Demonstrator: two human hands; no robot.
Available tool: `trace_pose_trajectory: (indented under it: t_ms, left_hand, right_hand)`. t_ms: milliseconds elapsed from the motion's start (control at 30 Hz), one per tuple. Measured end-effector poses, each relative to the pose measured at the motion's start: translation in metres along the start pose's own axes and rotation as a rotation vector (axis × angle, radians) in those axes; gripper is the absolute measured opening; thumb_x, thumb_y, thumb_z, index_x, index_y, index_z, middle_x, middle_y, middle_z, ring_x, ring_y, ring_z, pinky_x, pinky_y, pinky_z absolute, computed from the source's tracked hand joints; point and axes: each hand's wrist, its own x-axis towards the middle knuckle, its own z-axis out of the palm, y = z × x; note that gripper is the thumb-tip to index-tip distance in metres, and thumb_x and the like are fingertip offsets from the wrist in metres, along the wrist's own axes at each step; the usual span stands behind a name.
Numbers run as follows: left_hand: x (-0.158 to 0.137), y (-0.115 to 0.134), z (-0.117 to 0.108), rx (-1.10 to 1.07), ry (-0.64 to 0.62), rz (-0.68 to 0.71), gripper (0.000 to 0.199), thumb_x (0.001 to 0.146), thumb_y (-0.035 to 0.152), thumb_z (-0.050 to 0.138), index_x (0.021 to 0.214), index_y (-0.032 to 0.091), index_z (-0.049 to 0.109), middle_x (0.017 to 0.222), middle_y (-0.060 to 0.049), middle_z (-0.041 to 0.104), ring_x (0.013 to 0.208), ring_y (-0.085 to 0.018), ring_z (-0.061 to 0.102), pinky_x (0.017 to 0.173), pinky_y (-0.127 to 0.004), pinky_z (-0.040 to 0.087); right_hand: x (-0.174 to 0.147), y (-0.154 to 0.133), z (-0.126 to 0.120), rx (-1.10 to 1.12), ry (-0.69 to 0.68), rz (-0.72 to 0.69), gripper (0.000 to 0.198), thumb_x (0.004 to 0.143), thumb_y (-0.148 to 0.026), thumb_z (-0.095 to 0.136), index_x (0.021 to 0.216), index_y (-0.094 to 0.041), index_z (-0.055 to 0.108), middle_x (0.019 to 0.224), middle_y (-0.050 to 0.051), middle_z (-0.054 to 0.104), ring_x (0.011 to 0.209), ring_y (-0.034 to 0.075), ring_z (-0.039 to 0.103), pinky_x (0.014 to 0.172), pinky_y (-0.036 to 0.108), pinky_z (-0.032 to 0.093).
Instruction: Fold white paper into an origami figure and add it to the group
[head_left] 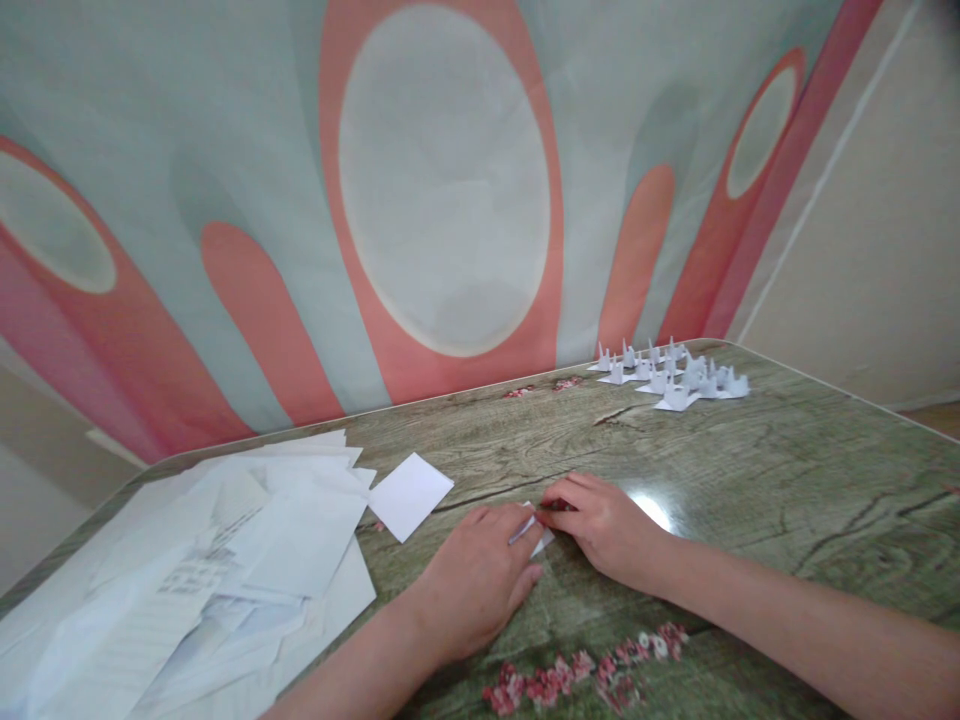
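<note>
A small folded white paper lies on the table between my two hands, with much of it hidden under the fingers. My left hand rests over its left side, fingers curled onto the paper and the thumb apart, holding it against the tabletop. From the right, my right hand pinches the paper's edge between thumb and fingertips. Left of my hands, a white paper square sits flat with a corner towards me.
A loose heap of white sheets, some printed, covers the table's left side. Several folded paper cranes stand at the far right corner. The wood-patterned table meets a wall with a painted backdrop behind.
</note>
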Motion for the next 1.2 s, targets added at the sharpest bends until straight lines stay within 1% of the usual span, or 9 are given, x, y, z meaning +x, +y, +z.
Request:
trace_pose_trajectory:
  t_ms: [100, 200, 300, 433, 700, 867, 967, 1067, 1200]
  left_hand:
    - [-0.003, -0.001, 0.003, 0.006, 0.001, -0.005, 0.037, 0.087, 0.030, 0.047, 0.123, 0.021, 0.044, 0.123, -0.007, 0.050, 0.117, -0.022, 0.043, 0.101, -0.041, 0.033]
    - [-0.008, -0.001, 0.005, 0.020, 0.020, -0.034, 0.038, 0.088, 0.031, 0.045, 0.125, 0.022, 0.042, 0.129, -0.008, 0.046, 0.123, -0.024, 0.036, 0.103, -0.044, 0.029]
    - [-0.013, 0.000, 0.005, 0.021, 0.032, -0.057, 0.037, 0.088, 0.032, 0.045, 0.124, 0.022, 0.044, 0.131, -0.008, 0.044, 0.125, -0.025, 0.034, 0.103, -0.045, 0.030]
    - [-0.018, 0.003, 0.004, 0.027, 0.038, -0.085, 0.034, 0.088, 0.030, 0.046, 0.120, 0.023, 0.048, 0.130, -0.008, 0.045, 0.127, -0.025, 0.031, 0.103, -0.044, 0.032]
    - [-0.034, 0.008, 0.004, 0.084, 0.025, -0.118, 0.035, 0.085, 0.034, 0.050, 0.118, 0.024, 0.051, 0.130, -0.007, 0.047, 0.129, -0.027, 0.029, 0.103, -0.047, 0.030]
    - [-0.038, 0.009, 0.006, 0.104, 0.018, -0.134, 0.034, 0.085, 0.034, 0.050, 0.118, 0.023, 0.052, 0.133, -0.006, 0.044, 0.130, -0.027, 0.027, 0.104, -0.046, 0.029]
    - [-0.037, 0.009, 0.008, 0.111, 0.032, -0.115, 0.034, 0.085, 0.034, 0.050, 0.117, 0.021, 0.052, 0.132, -0.007, 0.045, 0.130, -0.026, 0.027, 0.103, -0.044, 0.030]
    - [-0.037, 0.009, 0.010, 0.114, 0.050, -0.100, 0.036, 0.084, 0.034, 0.052, 0.117, 0.020, 0.052, 0.133, -0.008, 0.044, 0.129, -0.026, 0.028, 0.103, -0.044, 0.031]
    - [-0.037, 0.010, 0.011, 0.112, 0.049, -0.104, 0.039, 0.084, 0.036, 0.052, 0.119, 0.020, 0.049, 0.133, -0.008, 0.044, 0.128, -0.027, 0.030, 0.103, -0.044, 0.030]
  right_hand:
    - [0.003, -0.005, -0.005, -0.129, -0.082, -0.034, 0.015, 0.084, -0.016, 0.053, 0.094, -0.017, 0.063, 0.091, 0.006, 0.059, 0.085, 0.019, 0.049, 0.072, 0.034, 0.039]
    - [0.008, -0.013, -0.011, -0.235, -0.167, -0.072, 0.010, 0.080, -0.014, 0.055, 0.087, -0.014, 0.062, 0.085, 0.006, 0.058, 0.082, 0.020, 0.049, 0.070, 0.035, 0.039]
    - [0.011, -0.020, -0.013, -0.300, -0.195, -0.095, 0.009, 0.079, -0.014, 0.055, 0.084, -0.013, 0.062, 0.082, 0.006, 0.057, 0.078, 0.020, 0.049, 0.068, 0.035, 0.038]
    - [0.011, -0.025, -0.013, -0.332, -0.210, -0.105, 0.008, 0.077, -0.011, 0.055, 0.081, -0.013, 0.062, 0.080, 0.006, 0.056, 0.075, 0.020, 0.049, 0.065, 0.035, 0.037]
    - [0.009, -0.023, -0.012, -0.333, -0.175, -0.111, 0.010, 0.076, -0.011, 0.057, 0.085, -0.013, 0.062, 0.081, 0.007, 0.058, 0.075, 0.021, 0.051, 0.066, 0.035, 0.037]
    - [0.003, -0.020, -0.009, -0.302, -0.166, -0.109, 0.019, 0.077, -0.011, 0.056, 0.095, -0.012, 0.061, 0.089, 0.008, 0.059, 0.083, 0.023, 0.051, 0.070, 0.036, 0.040]
    - [-0.002, -0.018, -0.007, -0.265, -0.128, -0.099, 0.023, 0.079, -0.010, 0.053, 0.101, -0.011, 0.059, 0.094, 0.010, 0.060, 0.088, 0.023, 0.050, 0.073, 0.036, 0.042]
    - [-0.004, -0.020, -0.005, -0.226, -0.085, -0.082, 0.020, 0.081, -0.009, 0.051, 0.099, -0.012, 0.060, 0.096, 0.011, 0.059, 0.089, 0.022, 0.050, 0.074, 0.036, 0.043]
    - [-0.003, -0.031, -0.002, -0.158, -0.084, -0.091, 0.017, 0.086, -0.013, 0.047, 0.096, -0.014, 0.060, 0.096, 0.010, 0.058, 0.088, 0.021, 0.050, 0.075, 0.036, 0.043]
